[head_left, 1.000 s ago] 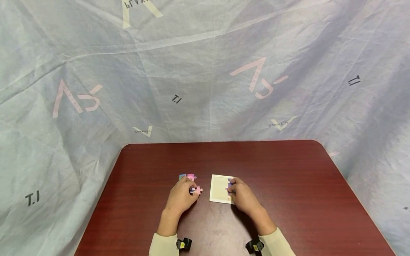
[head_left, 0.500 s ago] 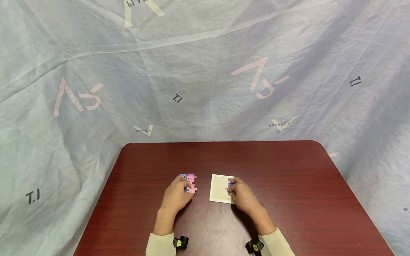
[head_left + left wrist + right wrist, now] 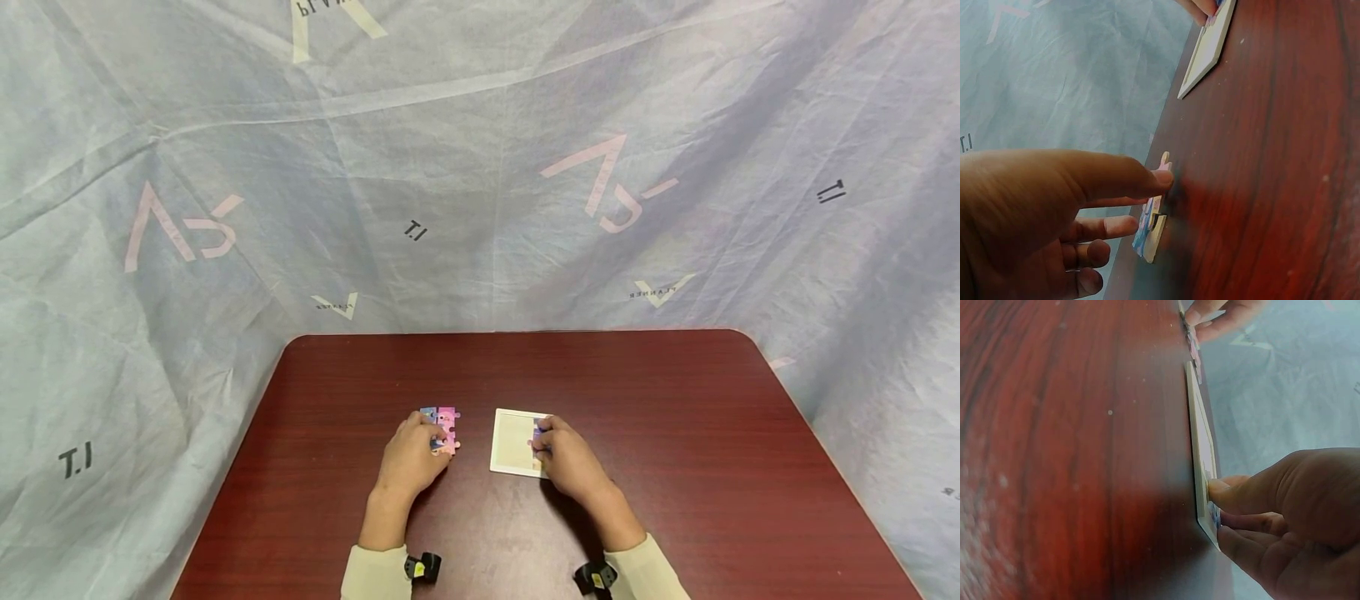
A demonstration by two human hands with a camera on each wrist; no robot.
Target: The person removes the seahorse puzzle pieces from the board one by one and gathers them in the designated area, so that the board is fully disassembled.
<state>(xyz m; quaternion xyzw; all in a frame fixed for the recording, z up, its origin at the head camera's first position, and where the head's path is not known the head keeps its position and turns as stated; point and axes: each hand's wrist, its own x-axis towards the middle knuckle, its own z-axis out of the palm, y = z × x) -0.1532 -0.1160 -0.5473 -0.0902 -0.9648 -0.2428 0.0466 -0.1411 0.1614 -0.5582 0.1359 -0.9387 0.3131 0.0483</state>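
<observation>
My left hand (image 3: 408, 458) pinches a pink puzzle piece (image 3: 450, 443) between thumb and fingertips, level with the tabletop. Against it lie other pink and blue puzzle pieces (image 3: 447, 415), partly under my fingers. In the left wrist view the thumb touches the near edge of these pieces (image 3: 1141, 240); the other fingers are loosely bent. To the right lies a shallow cream puzzle tray (image 3: 513, 442). My right hand (image 3: 573, 458) covers its right side, gripping purple puzzle pieces (image 3: 537, 446) with thumb and fingers. In the right wrist view the thumb (image 3: 1225, 494) is over the tray's edge.
The dark red wooden table (image 3: 675, 417) has rounded far corners. A grey printed cloth (image 3: 480, 208) hangs behind it and along both sides. Black cameras are strapped on the left wrist (image 3: 423, 568) and the right wrist (image 3: 597, 577).
My left hand has moved a little left, bringing the pink piece up against the other pieces, and then stayed there. The right hand and the tray have held still.
</observation>
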